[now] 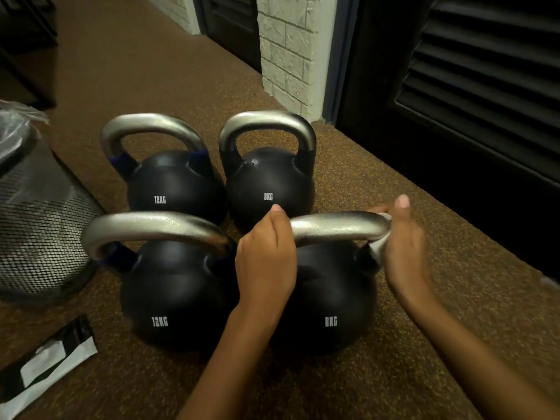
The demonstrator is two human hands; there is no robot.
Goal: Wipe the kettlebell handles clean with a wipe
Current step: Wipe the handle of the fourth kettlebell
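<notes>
Several black kettlebells with silver handles stand on the brown floor in two rows. The near right one, marked 8KG (330,298), has my left hand (266,262) gripping the left end of its handle (336,227). My right hand (406,247) presses a white wipe (377,247) around the handle's right bend. The near left kettlebell, marked 12KG (169,295), stands beside it untouched. Behind them stand another 12KG kettlebell (169,180) and another 8KG kettlebell (268,180).
A black mesh bin (36,225) with a clear liner stands at the left. A black-and-white wipe packet (45,362) lies on the floor at the near left. A white brick pillar (288,50) and dark louvred doors (485,86) run along the right.
</notes>
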